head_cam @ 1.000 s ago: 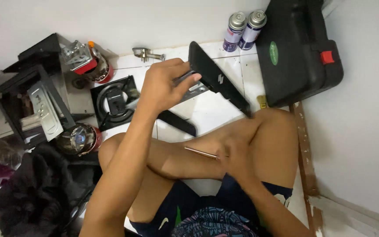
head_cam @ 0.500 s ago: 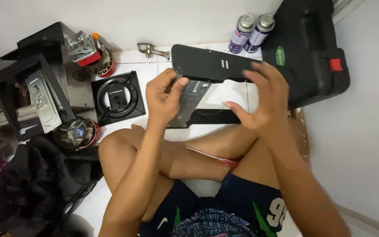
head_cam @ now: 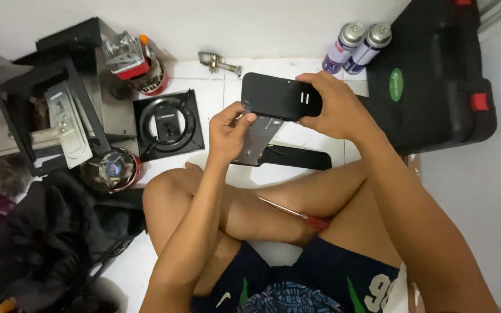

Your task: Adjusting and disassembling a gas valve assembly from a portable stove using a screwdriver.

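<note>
Head view looks down on a person sitting cross-legged on a white tile floor [head_cam: 285, 255]. Both hands are up in front of the knees, closed on two parts held together. The right hand [head_cam: 334, 107] wraps its fingers around the right end of a flat black panel [head_cam: 276, 95] with rounded corners. The left hand [head_cam: 230, 130] pinches a thin grey metal plate [head_cam: 259, 139], which sits just under the black panel and touches it. I cannot tell if the two parts are joined or only pressed together.

To do this well, I think the right hand should keep the panel steady while the left one moves the plate slowly, so the edges line up and nothing bends.

A red-handled screwdriver [head_cam: 300, 215] rests across the legs, near enough to grab. A long black strip [head_cam: 294, 156] lies on the floor just past the knee. Left of it sits a square black burner frame [head_cam: 168, 124]. Far right is a big black carry case [head_cam: 436, 75], with two spray cans [head_cam: 355, 46] beside it. A round burner head [head_cam: 110, 169] lies near left.
</note>
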